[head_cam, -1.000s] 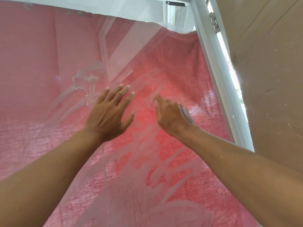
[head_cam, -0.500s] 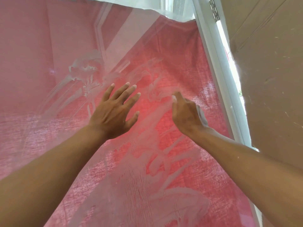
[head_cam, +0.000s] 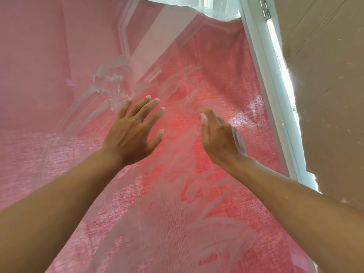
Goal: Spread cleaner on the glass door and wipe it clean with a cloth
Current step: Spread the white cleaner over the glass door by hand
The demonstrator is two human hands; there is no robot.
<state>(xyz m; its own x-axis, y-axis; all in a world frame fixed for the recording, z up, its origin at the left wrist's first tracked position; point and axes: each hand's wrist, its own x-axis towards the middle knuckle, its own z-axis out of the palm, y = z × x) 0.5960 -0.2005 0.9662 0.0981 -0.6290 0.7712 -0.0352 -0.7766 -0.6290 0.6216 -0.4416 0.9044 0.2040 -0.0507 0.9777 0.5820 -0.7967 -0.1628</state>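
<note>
The glass door (head_cam: 226, 62) fills the view, with a red fabric behind it. White cleaner smears (head_cam: 173, 219) streak the glass from the upper left down to the lower middle. My left hand (head_cam: 134, 133) lies flat with spread, straight fingers against the glass at mid height. My right hand (head_cam: 218, 136) is a little to its right, turned edge-on, its fingers toward the glass and mostly hidden; white cleaner coats its outer edge. No cloth is in view.
The white door frame (head_cam: 269, 91) with a hinge (head_cam: 264, 6) runs down the right side. Brown cardboard (head_cam: 331, 95) covers the area right of the frame, with bright daylight in the gap between them.
My right hand has slid to the right and slightly up across the glass. My left hand has crept a little upward. The view has tilted slightly.
</note>
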